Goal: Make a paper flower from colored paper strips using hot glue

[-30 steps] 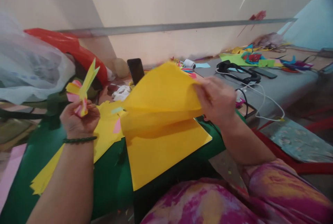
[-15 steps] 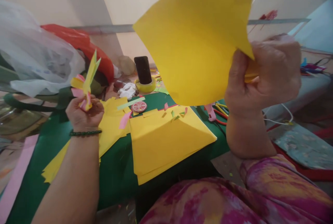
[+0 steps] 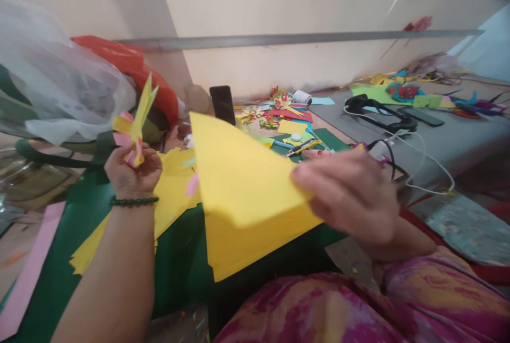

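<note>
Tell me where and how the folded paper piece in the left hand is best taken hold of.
Probably by the upright yellow-green strips, coming from above with a light pinch. They rise clear of the left hand, while the lower end of the paper piece sits within its fingers. The strips look slender, so squeezing hard might crease them.

Head view | text, labels, brands, numbers, signs: I can read none | white plastic bag (image 3: 75,80): faint marks on its side, too blurred for me to tell whether they are print
</note>
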`<state>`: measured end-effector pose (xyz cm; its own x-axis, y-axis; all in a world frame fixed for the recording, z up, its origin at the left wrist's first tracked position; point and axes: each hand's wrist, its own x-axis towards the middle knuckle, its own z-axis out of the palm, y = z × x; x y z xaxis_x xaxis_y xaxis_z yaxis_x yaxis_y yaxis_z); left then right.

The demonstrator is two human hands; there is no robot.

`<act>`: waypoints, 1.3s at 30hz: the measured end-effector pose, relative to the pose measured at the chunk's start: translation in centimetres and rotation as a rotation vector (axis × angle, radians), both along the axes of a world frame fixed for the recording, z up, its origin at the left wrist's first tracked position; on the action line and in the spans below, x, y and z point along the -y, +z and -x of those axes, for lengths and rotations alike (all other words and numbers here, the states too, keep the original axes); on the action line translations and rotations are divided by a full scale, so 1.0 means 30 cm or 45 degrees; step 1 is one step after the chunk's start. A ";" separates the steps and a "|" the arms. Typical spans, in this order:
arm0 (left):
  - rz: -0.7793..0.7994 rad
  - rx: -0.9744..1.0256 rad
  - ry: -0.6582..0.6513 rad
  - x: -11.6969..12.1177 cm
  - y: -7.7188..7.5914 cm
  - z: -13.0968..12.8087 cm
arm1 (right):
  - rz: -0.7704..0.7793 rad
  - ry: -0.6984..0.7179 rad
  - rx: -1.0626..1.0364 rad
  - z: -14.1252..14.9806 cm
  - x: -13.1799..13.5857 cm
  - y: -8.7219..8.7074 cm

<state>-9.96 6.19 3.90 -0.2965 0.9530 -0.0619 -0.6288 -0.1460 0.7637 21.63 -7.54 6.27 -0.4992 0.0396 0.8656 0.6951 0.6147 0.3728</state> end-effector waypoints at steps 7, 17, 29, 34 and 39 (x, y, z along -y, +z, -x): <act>0.092 0.179 0.029 0.008 0.009 -0.015 | 0.653 0.090 0.422 0.124 0.101 -0.274; 0.099 0.172 0.001 0.003 -0.009 -0.020 | 1.328 -0.085 0.635 0.116 0.105 -0.350; 0.092 0.157 -0.008 0.000 -0.017 -0.021 | 1.231 0.158 0.601 0.106 0.156 -0.348; 0.087 0.155 -0.014 0.000 -0.015 -0.023 | 1.189 0.190 0.572 0.110 0.168 -0.342; 0.099 0.163 -0.032 0.003 -0.013 -0.026 | 1.074 0.282 0.656 0.110 0.167 -0.333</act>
<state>-9.18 6.11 3.49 -0.2573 0.9510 -0.1716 -0.7243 -0.0722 0.6857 18.33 -12.54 -3.73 -0.8744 0.4000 0.2746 0.4106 0.9116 -0.0204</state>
